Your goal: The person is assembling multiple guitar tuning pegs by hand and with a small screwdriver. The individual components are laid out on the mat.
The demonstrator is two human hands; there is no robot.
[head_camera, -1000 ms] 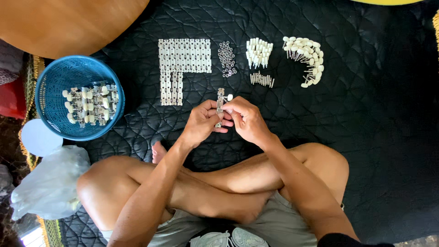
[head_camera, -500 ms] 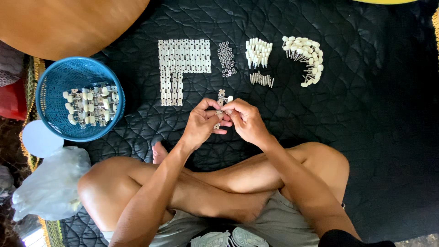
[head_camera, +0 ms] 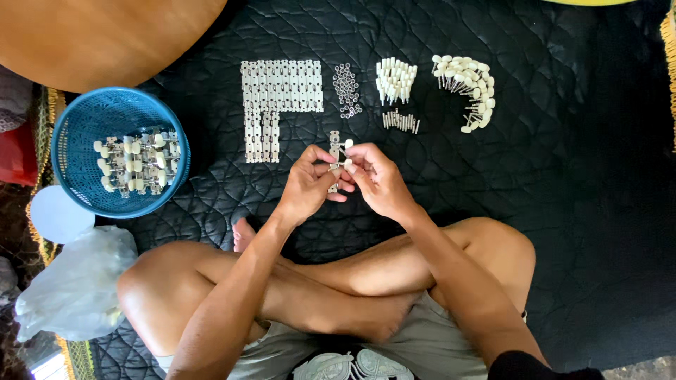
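I sit cross-legged on a black quilted mat (head_camera: 563,197). My left hand (head_camera: 308,184) grips a narrow metal strip (head_camera: 334,138) held upright in front of me. My right hand (head_camera: 378,179) pinches a small cream-knobbed peg (head_camera: 348,144) at the strip's side, so both hands meet on the piece. Beyond the hands lie rows of flat metal strips (head_camera: 280,88), a small heap of tiny rings (head_camera: 346,88), a cluster of cream pegs (head_camera: 396,79), short metal pins (head_camera: 401,122) and an arc of cream-knobbed posts (head_camera: 468,88).
A blue plastic basket (head_camera: 77,134) at the left holds several assembled strips with cream knobs (head_camera: 134,163). A round wooden tabletop (head_camera: 98,39) fills the upper left. A white disc (head_camera: 56,214) and a crumpled plastic bag (head_camera: 74,281) lie by my left knee.
Both hands have stayed together on the strip, shifting only slightly. The peg at its side has been worked by my right fingers.
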